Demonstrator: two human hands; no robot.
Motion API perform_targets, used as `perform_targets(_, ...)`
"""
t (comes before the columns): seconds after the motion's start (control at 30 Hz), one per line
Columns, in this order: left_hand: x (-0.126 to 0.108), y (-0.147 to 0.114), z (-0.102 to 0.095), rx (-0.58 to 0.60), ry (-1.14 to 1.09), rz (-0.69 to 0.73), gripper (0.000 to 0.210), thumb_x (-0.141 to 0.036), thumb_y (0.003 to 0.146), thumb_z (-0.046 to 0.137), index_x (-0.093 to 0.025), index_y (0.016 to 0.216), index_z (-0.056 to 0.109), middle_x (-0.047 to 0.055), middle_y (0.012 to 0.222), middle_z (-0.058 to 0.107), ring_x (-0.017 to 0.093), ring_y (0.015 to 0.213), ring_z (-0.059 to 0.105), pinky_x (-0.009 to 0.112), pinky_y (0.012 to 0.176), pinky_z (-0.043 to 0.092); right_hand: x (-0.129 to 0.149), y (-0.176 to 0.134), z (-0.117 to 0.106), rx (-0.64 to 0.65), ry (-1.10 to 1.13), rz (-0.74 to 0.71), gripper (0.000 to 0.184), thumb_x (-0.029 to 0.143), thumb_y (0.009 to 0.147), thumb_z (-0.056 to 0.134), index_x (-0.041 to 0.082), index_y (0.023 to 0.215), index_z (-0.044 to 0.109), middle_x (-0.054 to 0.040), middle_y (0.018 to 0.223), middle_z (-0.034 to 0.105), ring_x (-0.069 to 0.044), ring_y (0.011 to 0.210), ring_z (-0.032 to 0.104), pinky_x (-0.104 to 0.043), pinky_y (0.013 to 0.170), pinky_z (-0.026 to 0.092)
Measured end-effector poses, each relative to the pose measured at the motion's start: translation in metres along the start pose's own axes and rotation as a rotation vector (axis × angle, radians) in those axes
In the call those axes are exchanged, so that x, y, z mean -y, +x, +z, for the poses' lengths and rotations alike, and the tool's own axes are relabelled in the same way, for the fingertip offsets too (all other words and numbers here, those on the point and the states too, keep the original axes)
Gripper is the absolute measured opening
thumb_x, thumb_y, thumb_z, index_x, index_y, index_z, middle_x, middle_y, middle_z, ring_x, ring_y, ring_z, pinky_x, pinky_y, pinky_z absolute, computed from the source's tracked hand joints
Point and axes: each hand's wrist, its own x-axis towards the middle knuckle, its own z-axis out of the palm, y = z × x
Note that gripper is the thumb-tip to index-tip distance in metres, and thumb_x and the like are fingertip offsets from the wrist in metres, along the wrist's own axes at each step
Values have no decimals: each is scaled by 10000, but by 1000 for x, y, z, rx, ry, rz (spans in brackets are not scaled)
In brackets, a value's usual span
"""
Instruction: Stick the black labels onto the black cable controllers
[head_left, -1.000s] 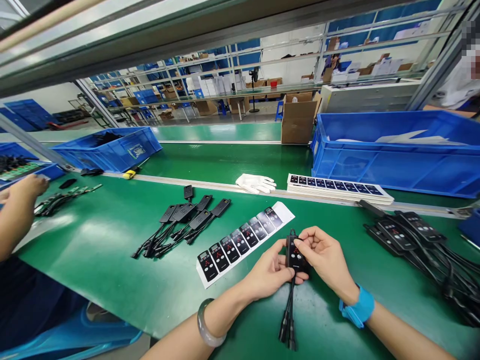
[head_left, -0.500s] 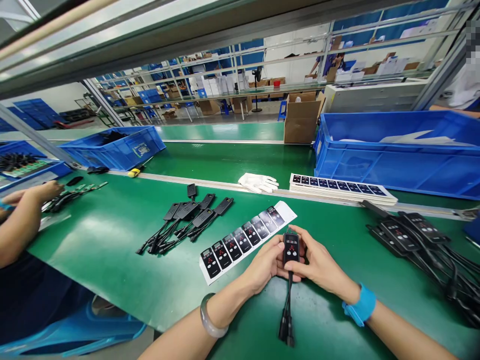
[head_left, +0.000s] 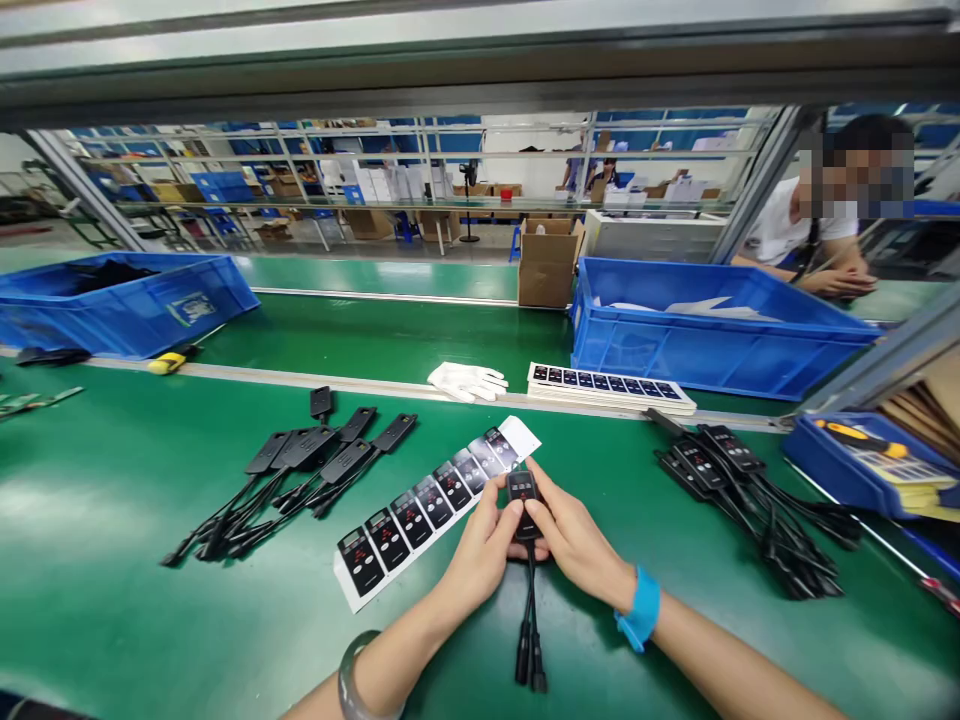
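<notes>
Both my left hand and my right hand are closed around a small black controller with a labelled face and two cables hanging toward me. My thumbs rest on its face. Just left of it lies a white sheet of black label stickers, set at a slant on the green table. Further left is a pile of black controllers without visible labels, their cables pointing toward me. On the right lies another pile of controllers, showing labelled faces.
A white glove and a stack of label sheets lie along the table's back rail. Blue bins stand behind at left and right. A small blue tray holds a yellow-handled tool. A person sits at back right.
My view has turned right, bringing the small tray and the person at back right into sight. Both thumbs now press on the controller's face; the co-worker's arms at left have left the view.
</notes>
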Motion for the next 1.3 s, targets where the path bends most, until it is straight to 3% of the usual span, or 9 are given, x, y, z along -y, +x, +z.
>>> perform_targets(0.1,-3,0,0,63,-77,28,583,-565,860,485,-230,1317,345,81,1077,623,183,840,637,341,755,529,10,1,-4,19,-196,-20,660,319,913,446,193,1479,130,-142,1245,487,-255,1110,508,-419,954,456)
perform_targets(0.3,-13,-7,-7,51,824,402,478,-385,888,503,-219,1333,458,122,1305,519,286,1216,446,477,1072,285,16,6,-58,31,-878,138,611,17,823,361,17,1424,255,-234,1133,479,-309,942,573,-428,812,513)
perform_targets(0.47,-6,-6,-14,61,1059,344,605,-390,846,562,-163,1383,400,172,1496,268,358,1409,113,558,1132,2,-10,2,-120,-58,-1313,461,542,-43,779,362,-13,1311,458,-269,996,553,-368,822,613,-439,629,515)
perform_targets(0.6,-6,-6,-13,105,1118,436,519,-353,863,543,-187,1343,438,178,1397,414,356,1344,302,580,1128,103,-32,3,-140,-202,-1419,511,404,38,832,372,-16,1174,580,-297,948,576,-447,853,598,-527,632,489)
perform_targets(0.7,-13,-8,-10,173,1238,513,424,-253,872,518,-196,1288,465,143,1222,533,304,1163,488,554,1070,303,-39,14,-126,-145,-1217,291,408,89,837,433,23,1224,545,-250,1014,581,-392,902,591,-504,707,498)
perform_targets(0.8,-16,-9,-8,239,1320,536,403,-153,863,471,-168,1265,447,148,1222,498,273,1104,504,461,948,463,-45,26,-94,-80,-764,23,357,218,916,387,102,1216,544,-162,1081,573,-277,988,566,-421,848,489)
perform_targets(0.97,-9,-5,-15,281,1310,564,586,20,767,356,-177,1319,359,149,1285,425,249,1170,462,417,968,465,-54,30,-50,-106,-439,-36,274,345,917,410,173,1010,602,-103,999,568,-250,976,537,-415,864,455)
perform_targets(1.1,-7,0,-20,266,1254,555,711,59,700,344,-168,1369,276,148,1304,394,246,1231,410,423,1037,409,-47,28,-53,-202,-363,-74,247,377,903,444,216,798,599,-61,920,572,-224,892,545,-370,785,436)
perform_targets(1.3,-14,5,-22,255,1225,536,679,23,709,383,-160,1359,311,150,1284,436,254,1161,471,415,976,460,-44,30,-71,-552,-218,-97,269,455,861,488,219,779,590,-46,856,581,-210,818,553,-324,716,424)
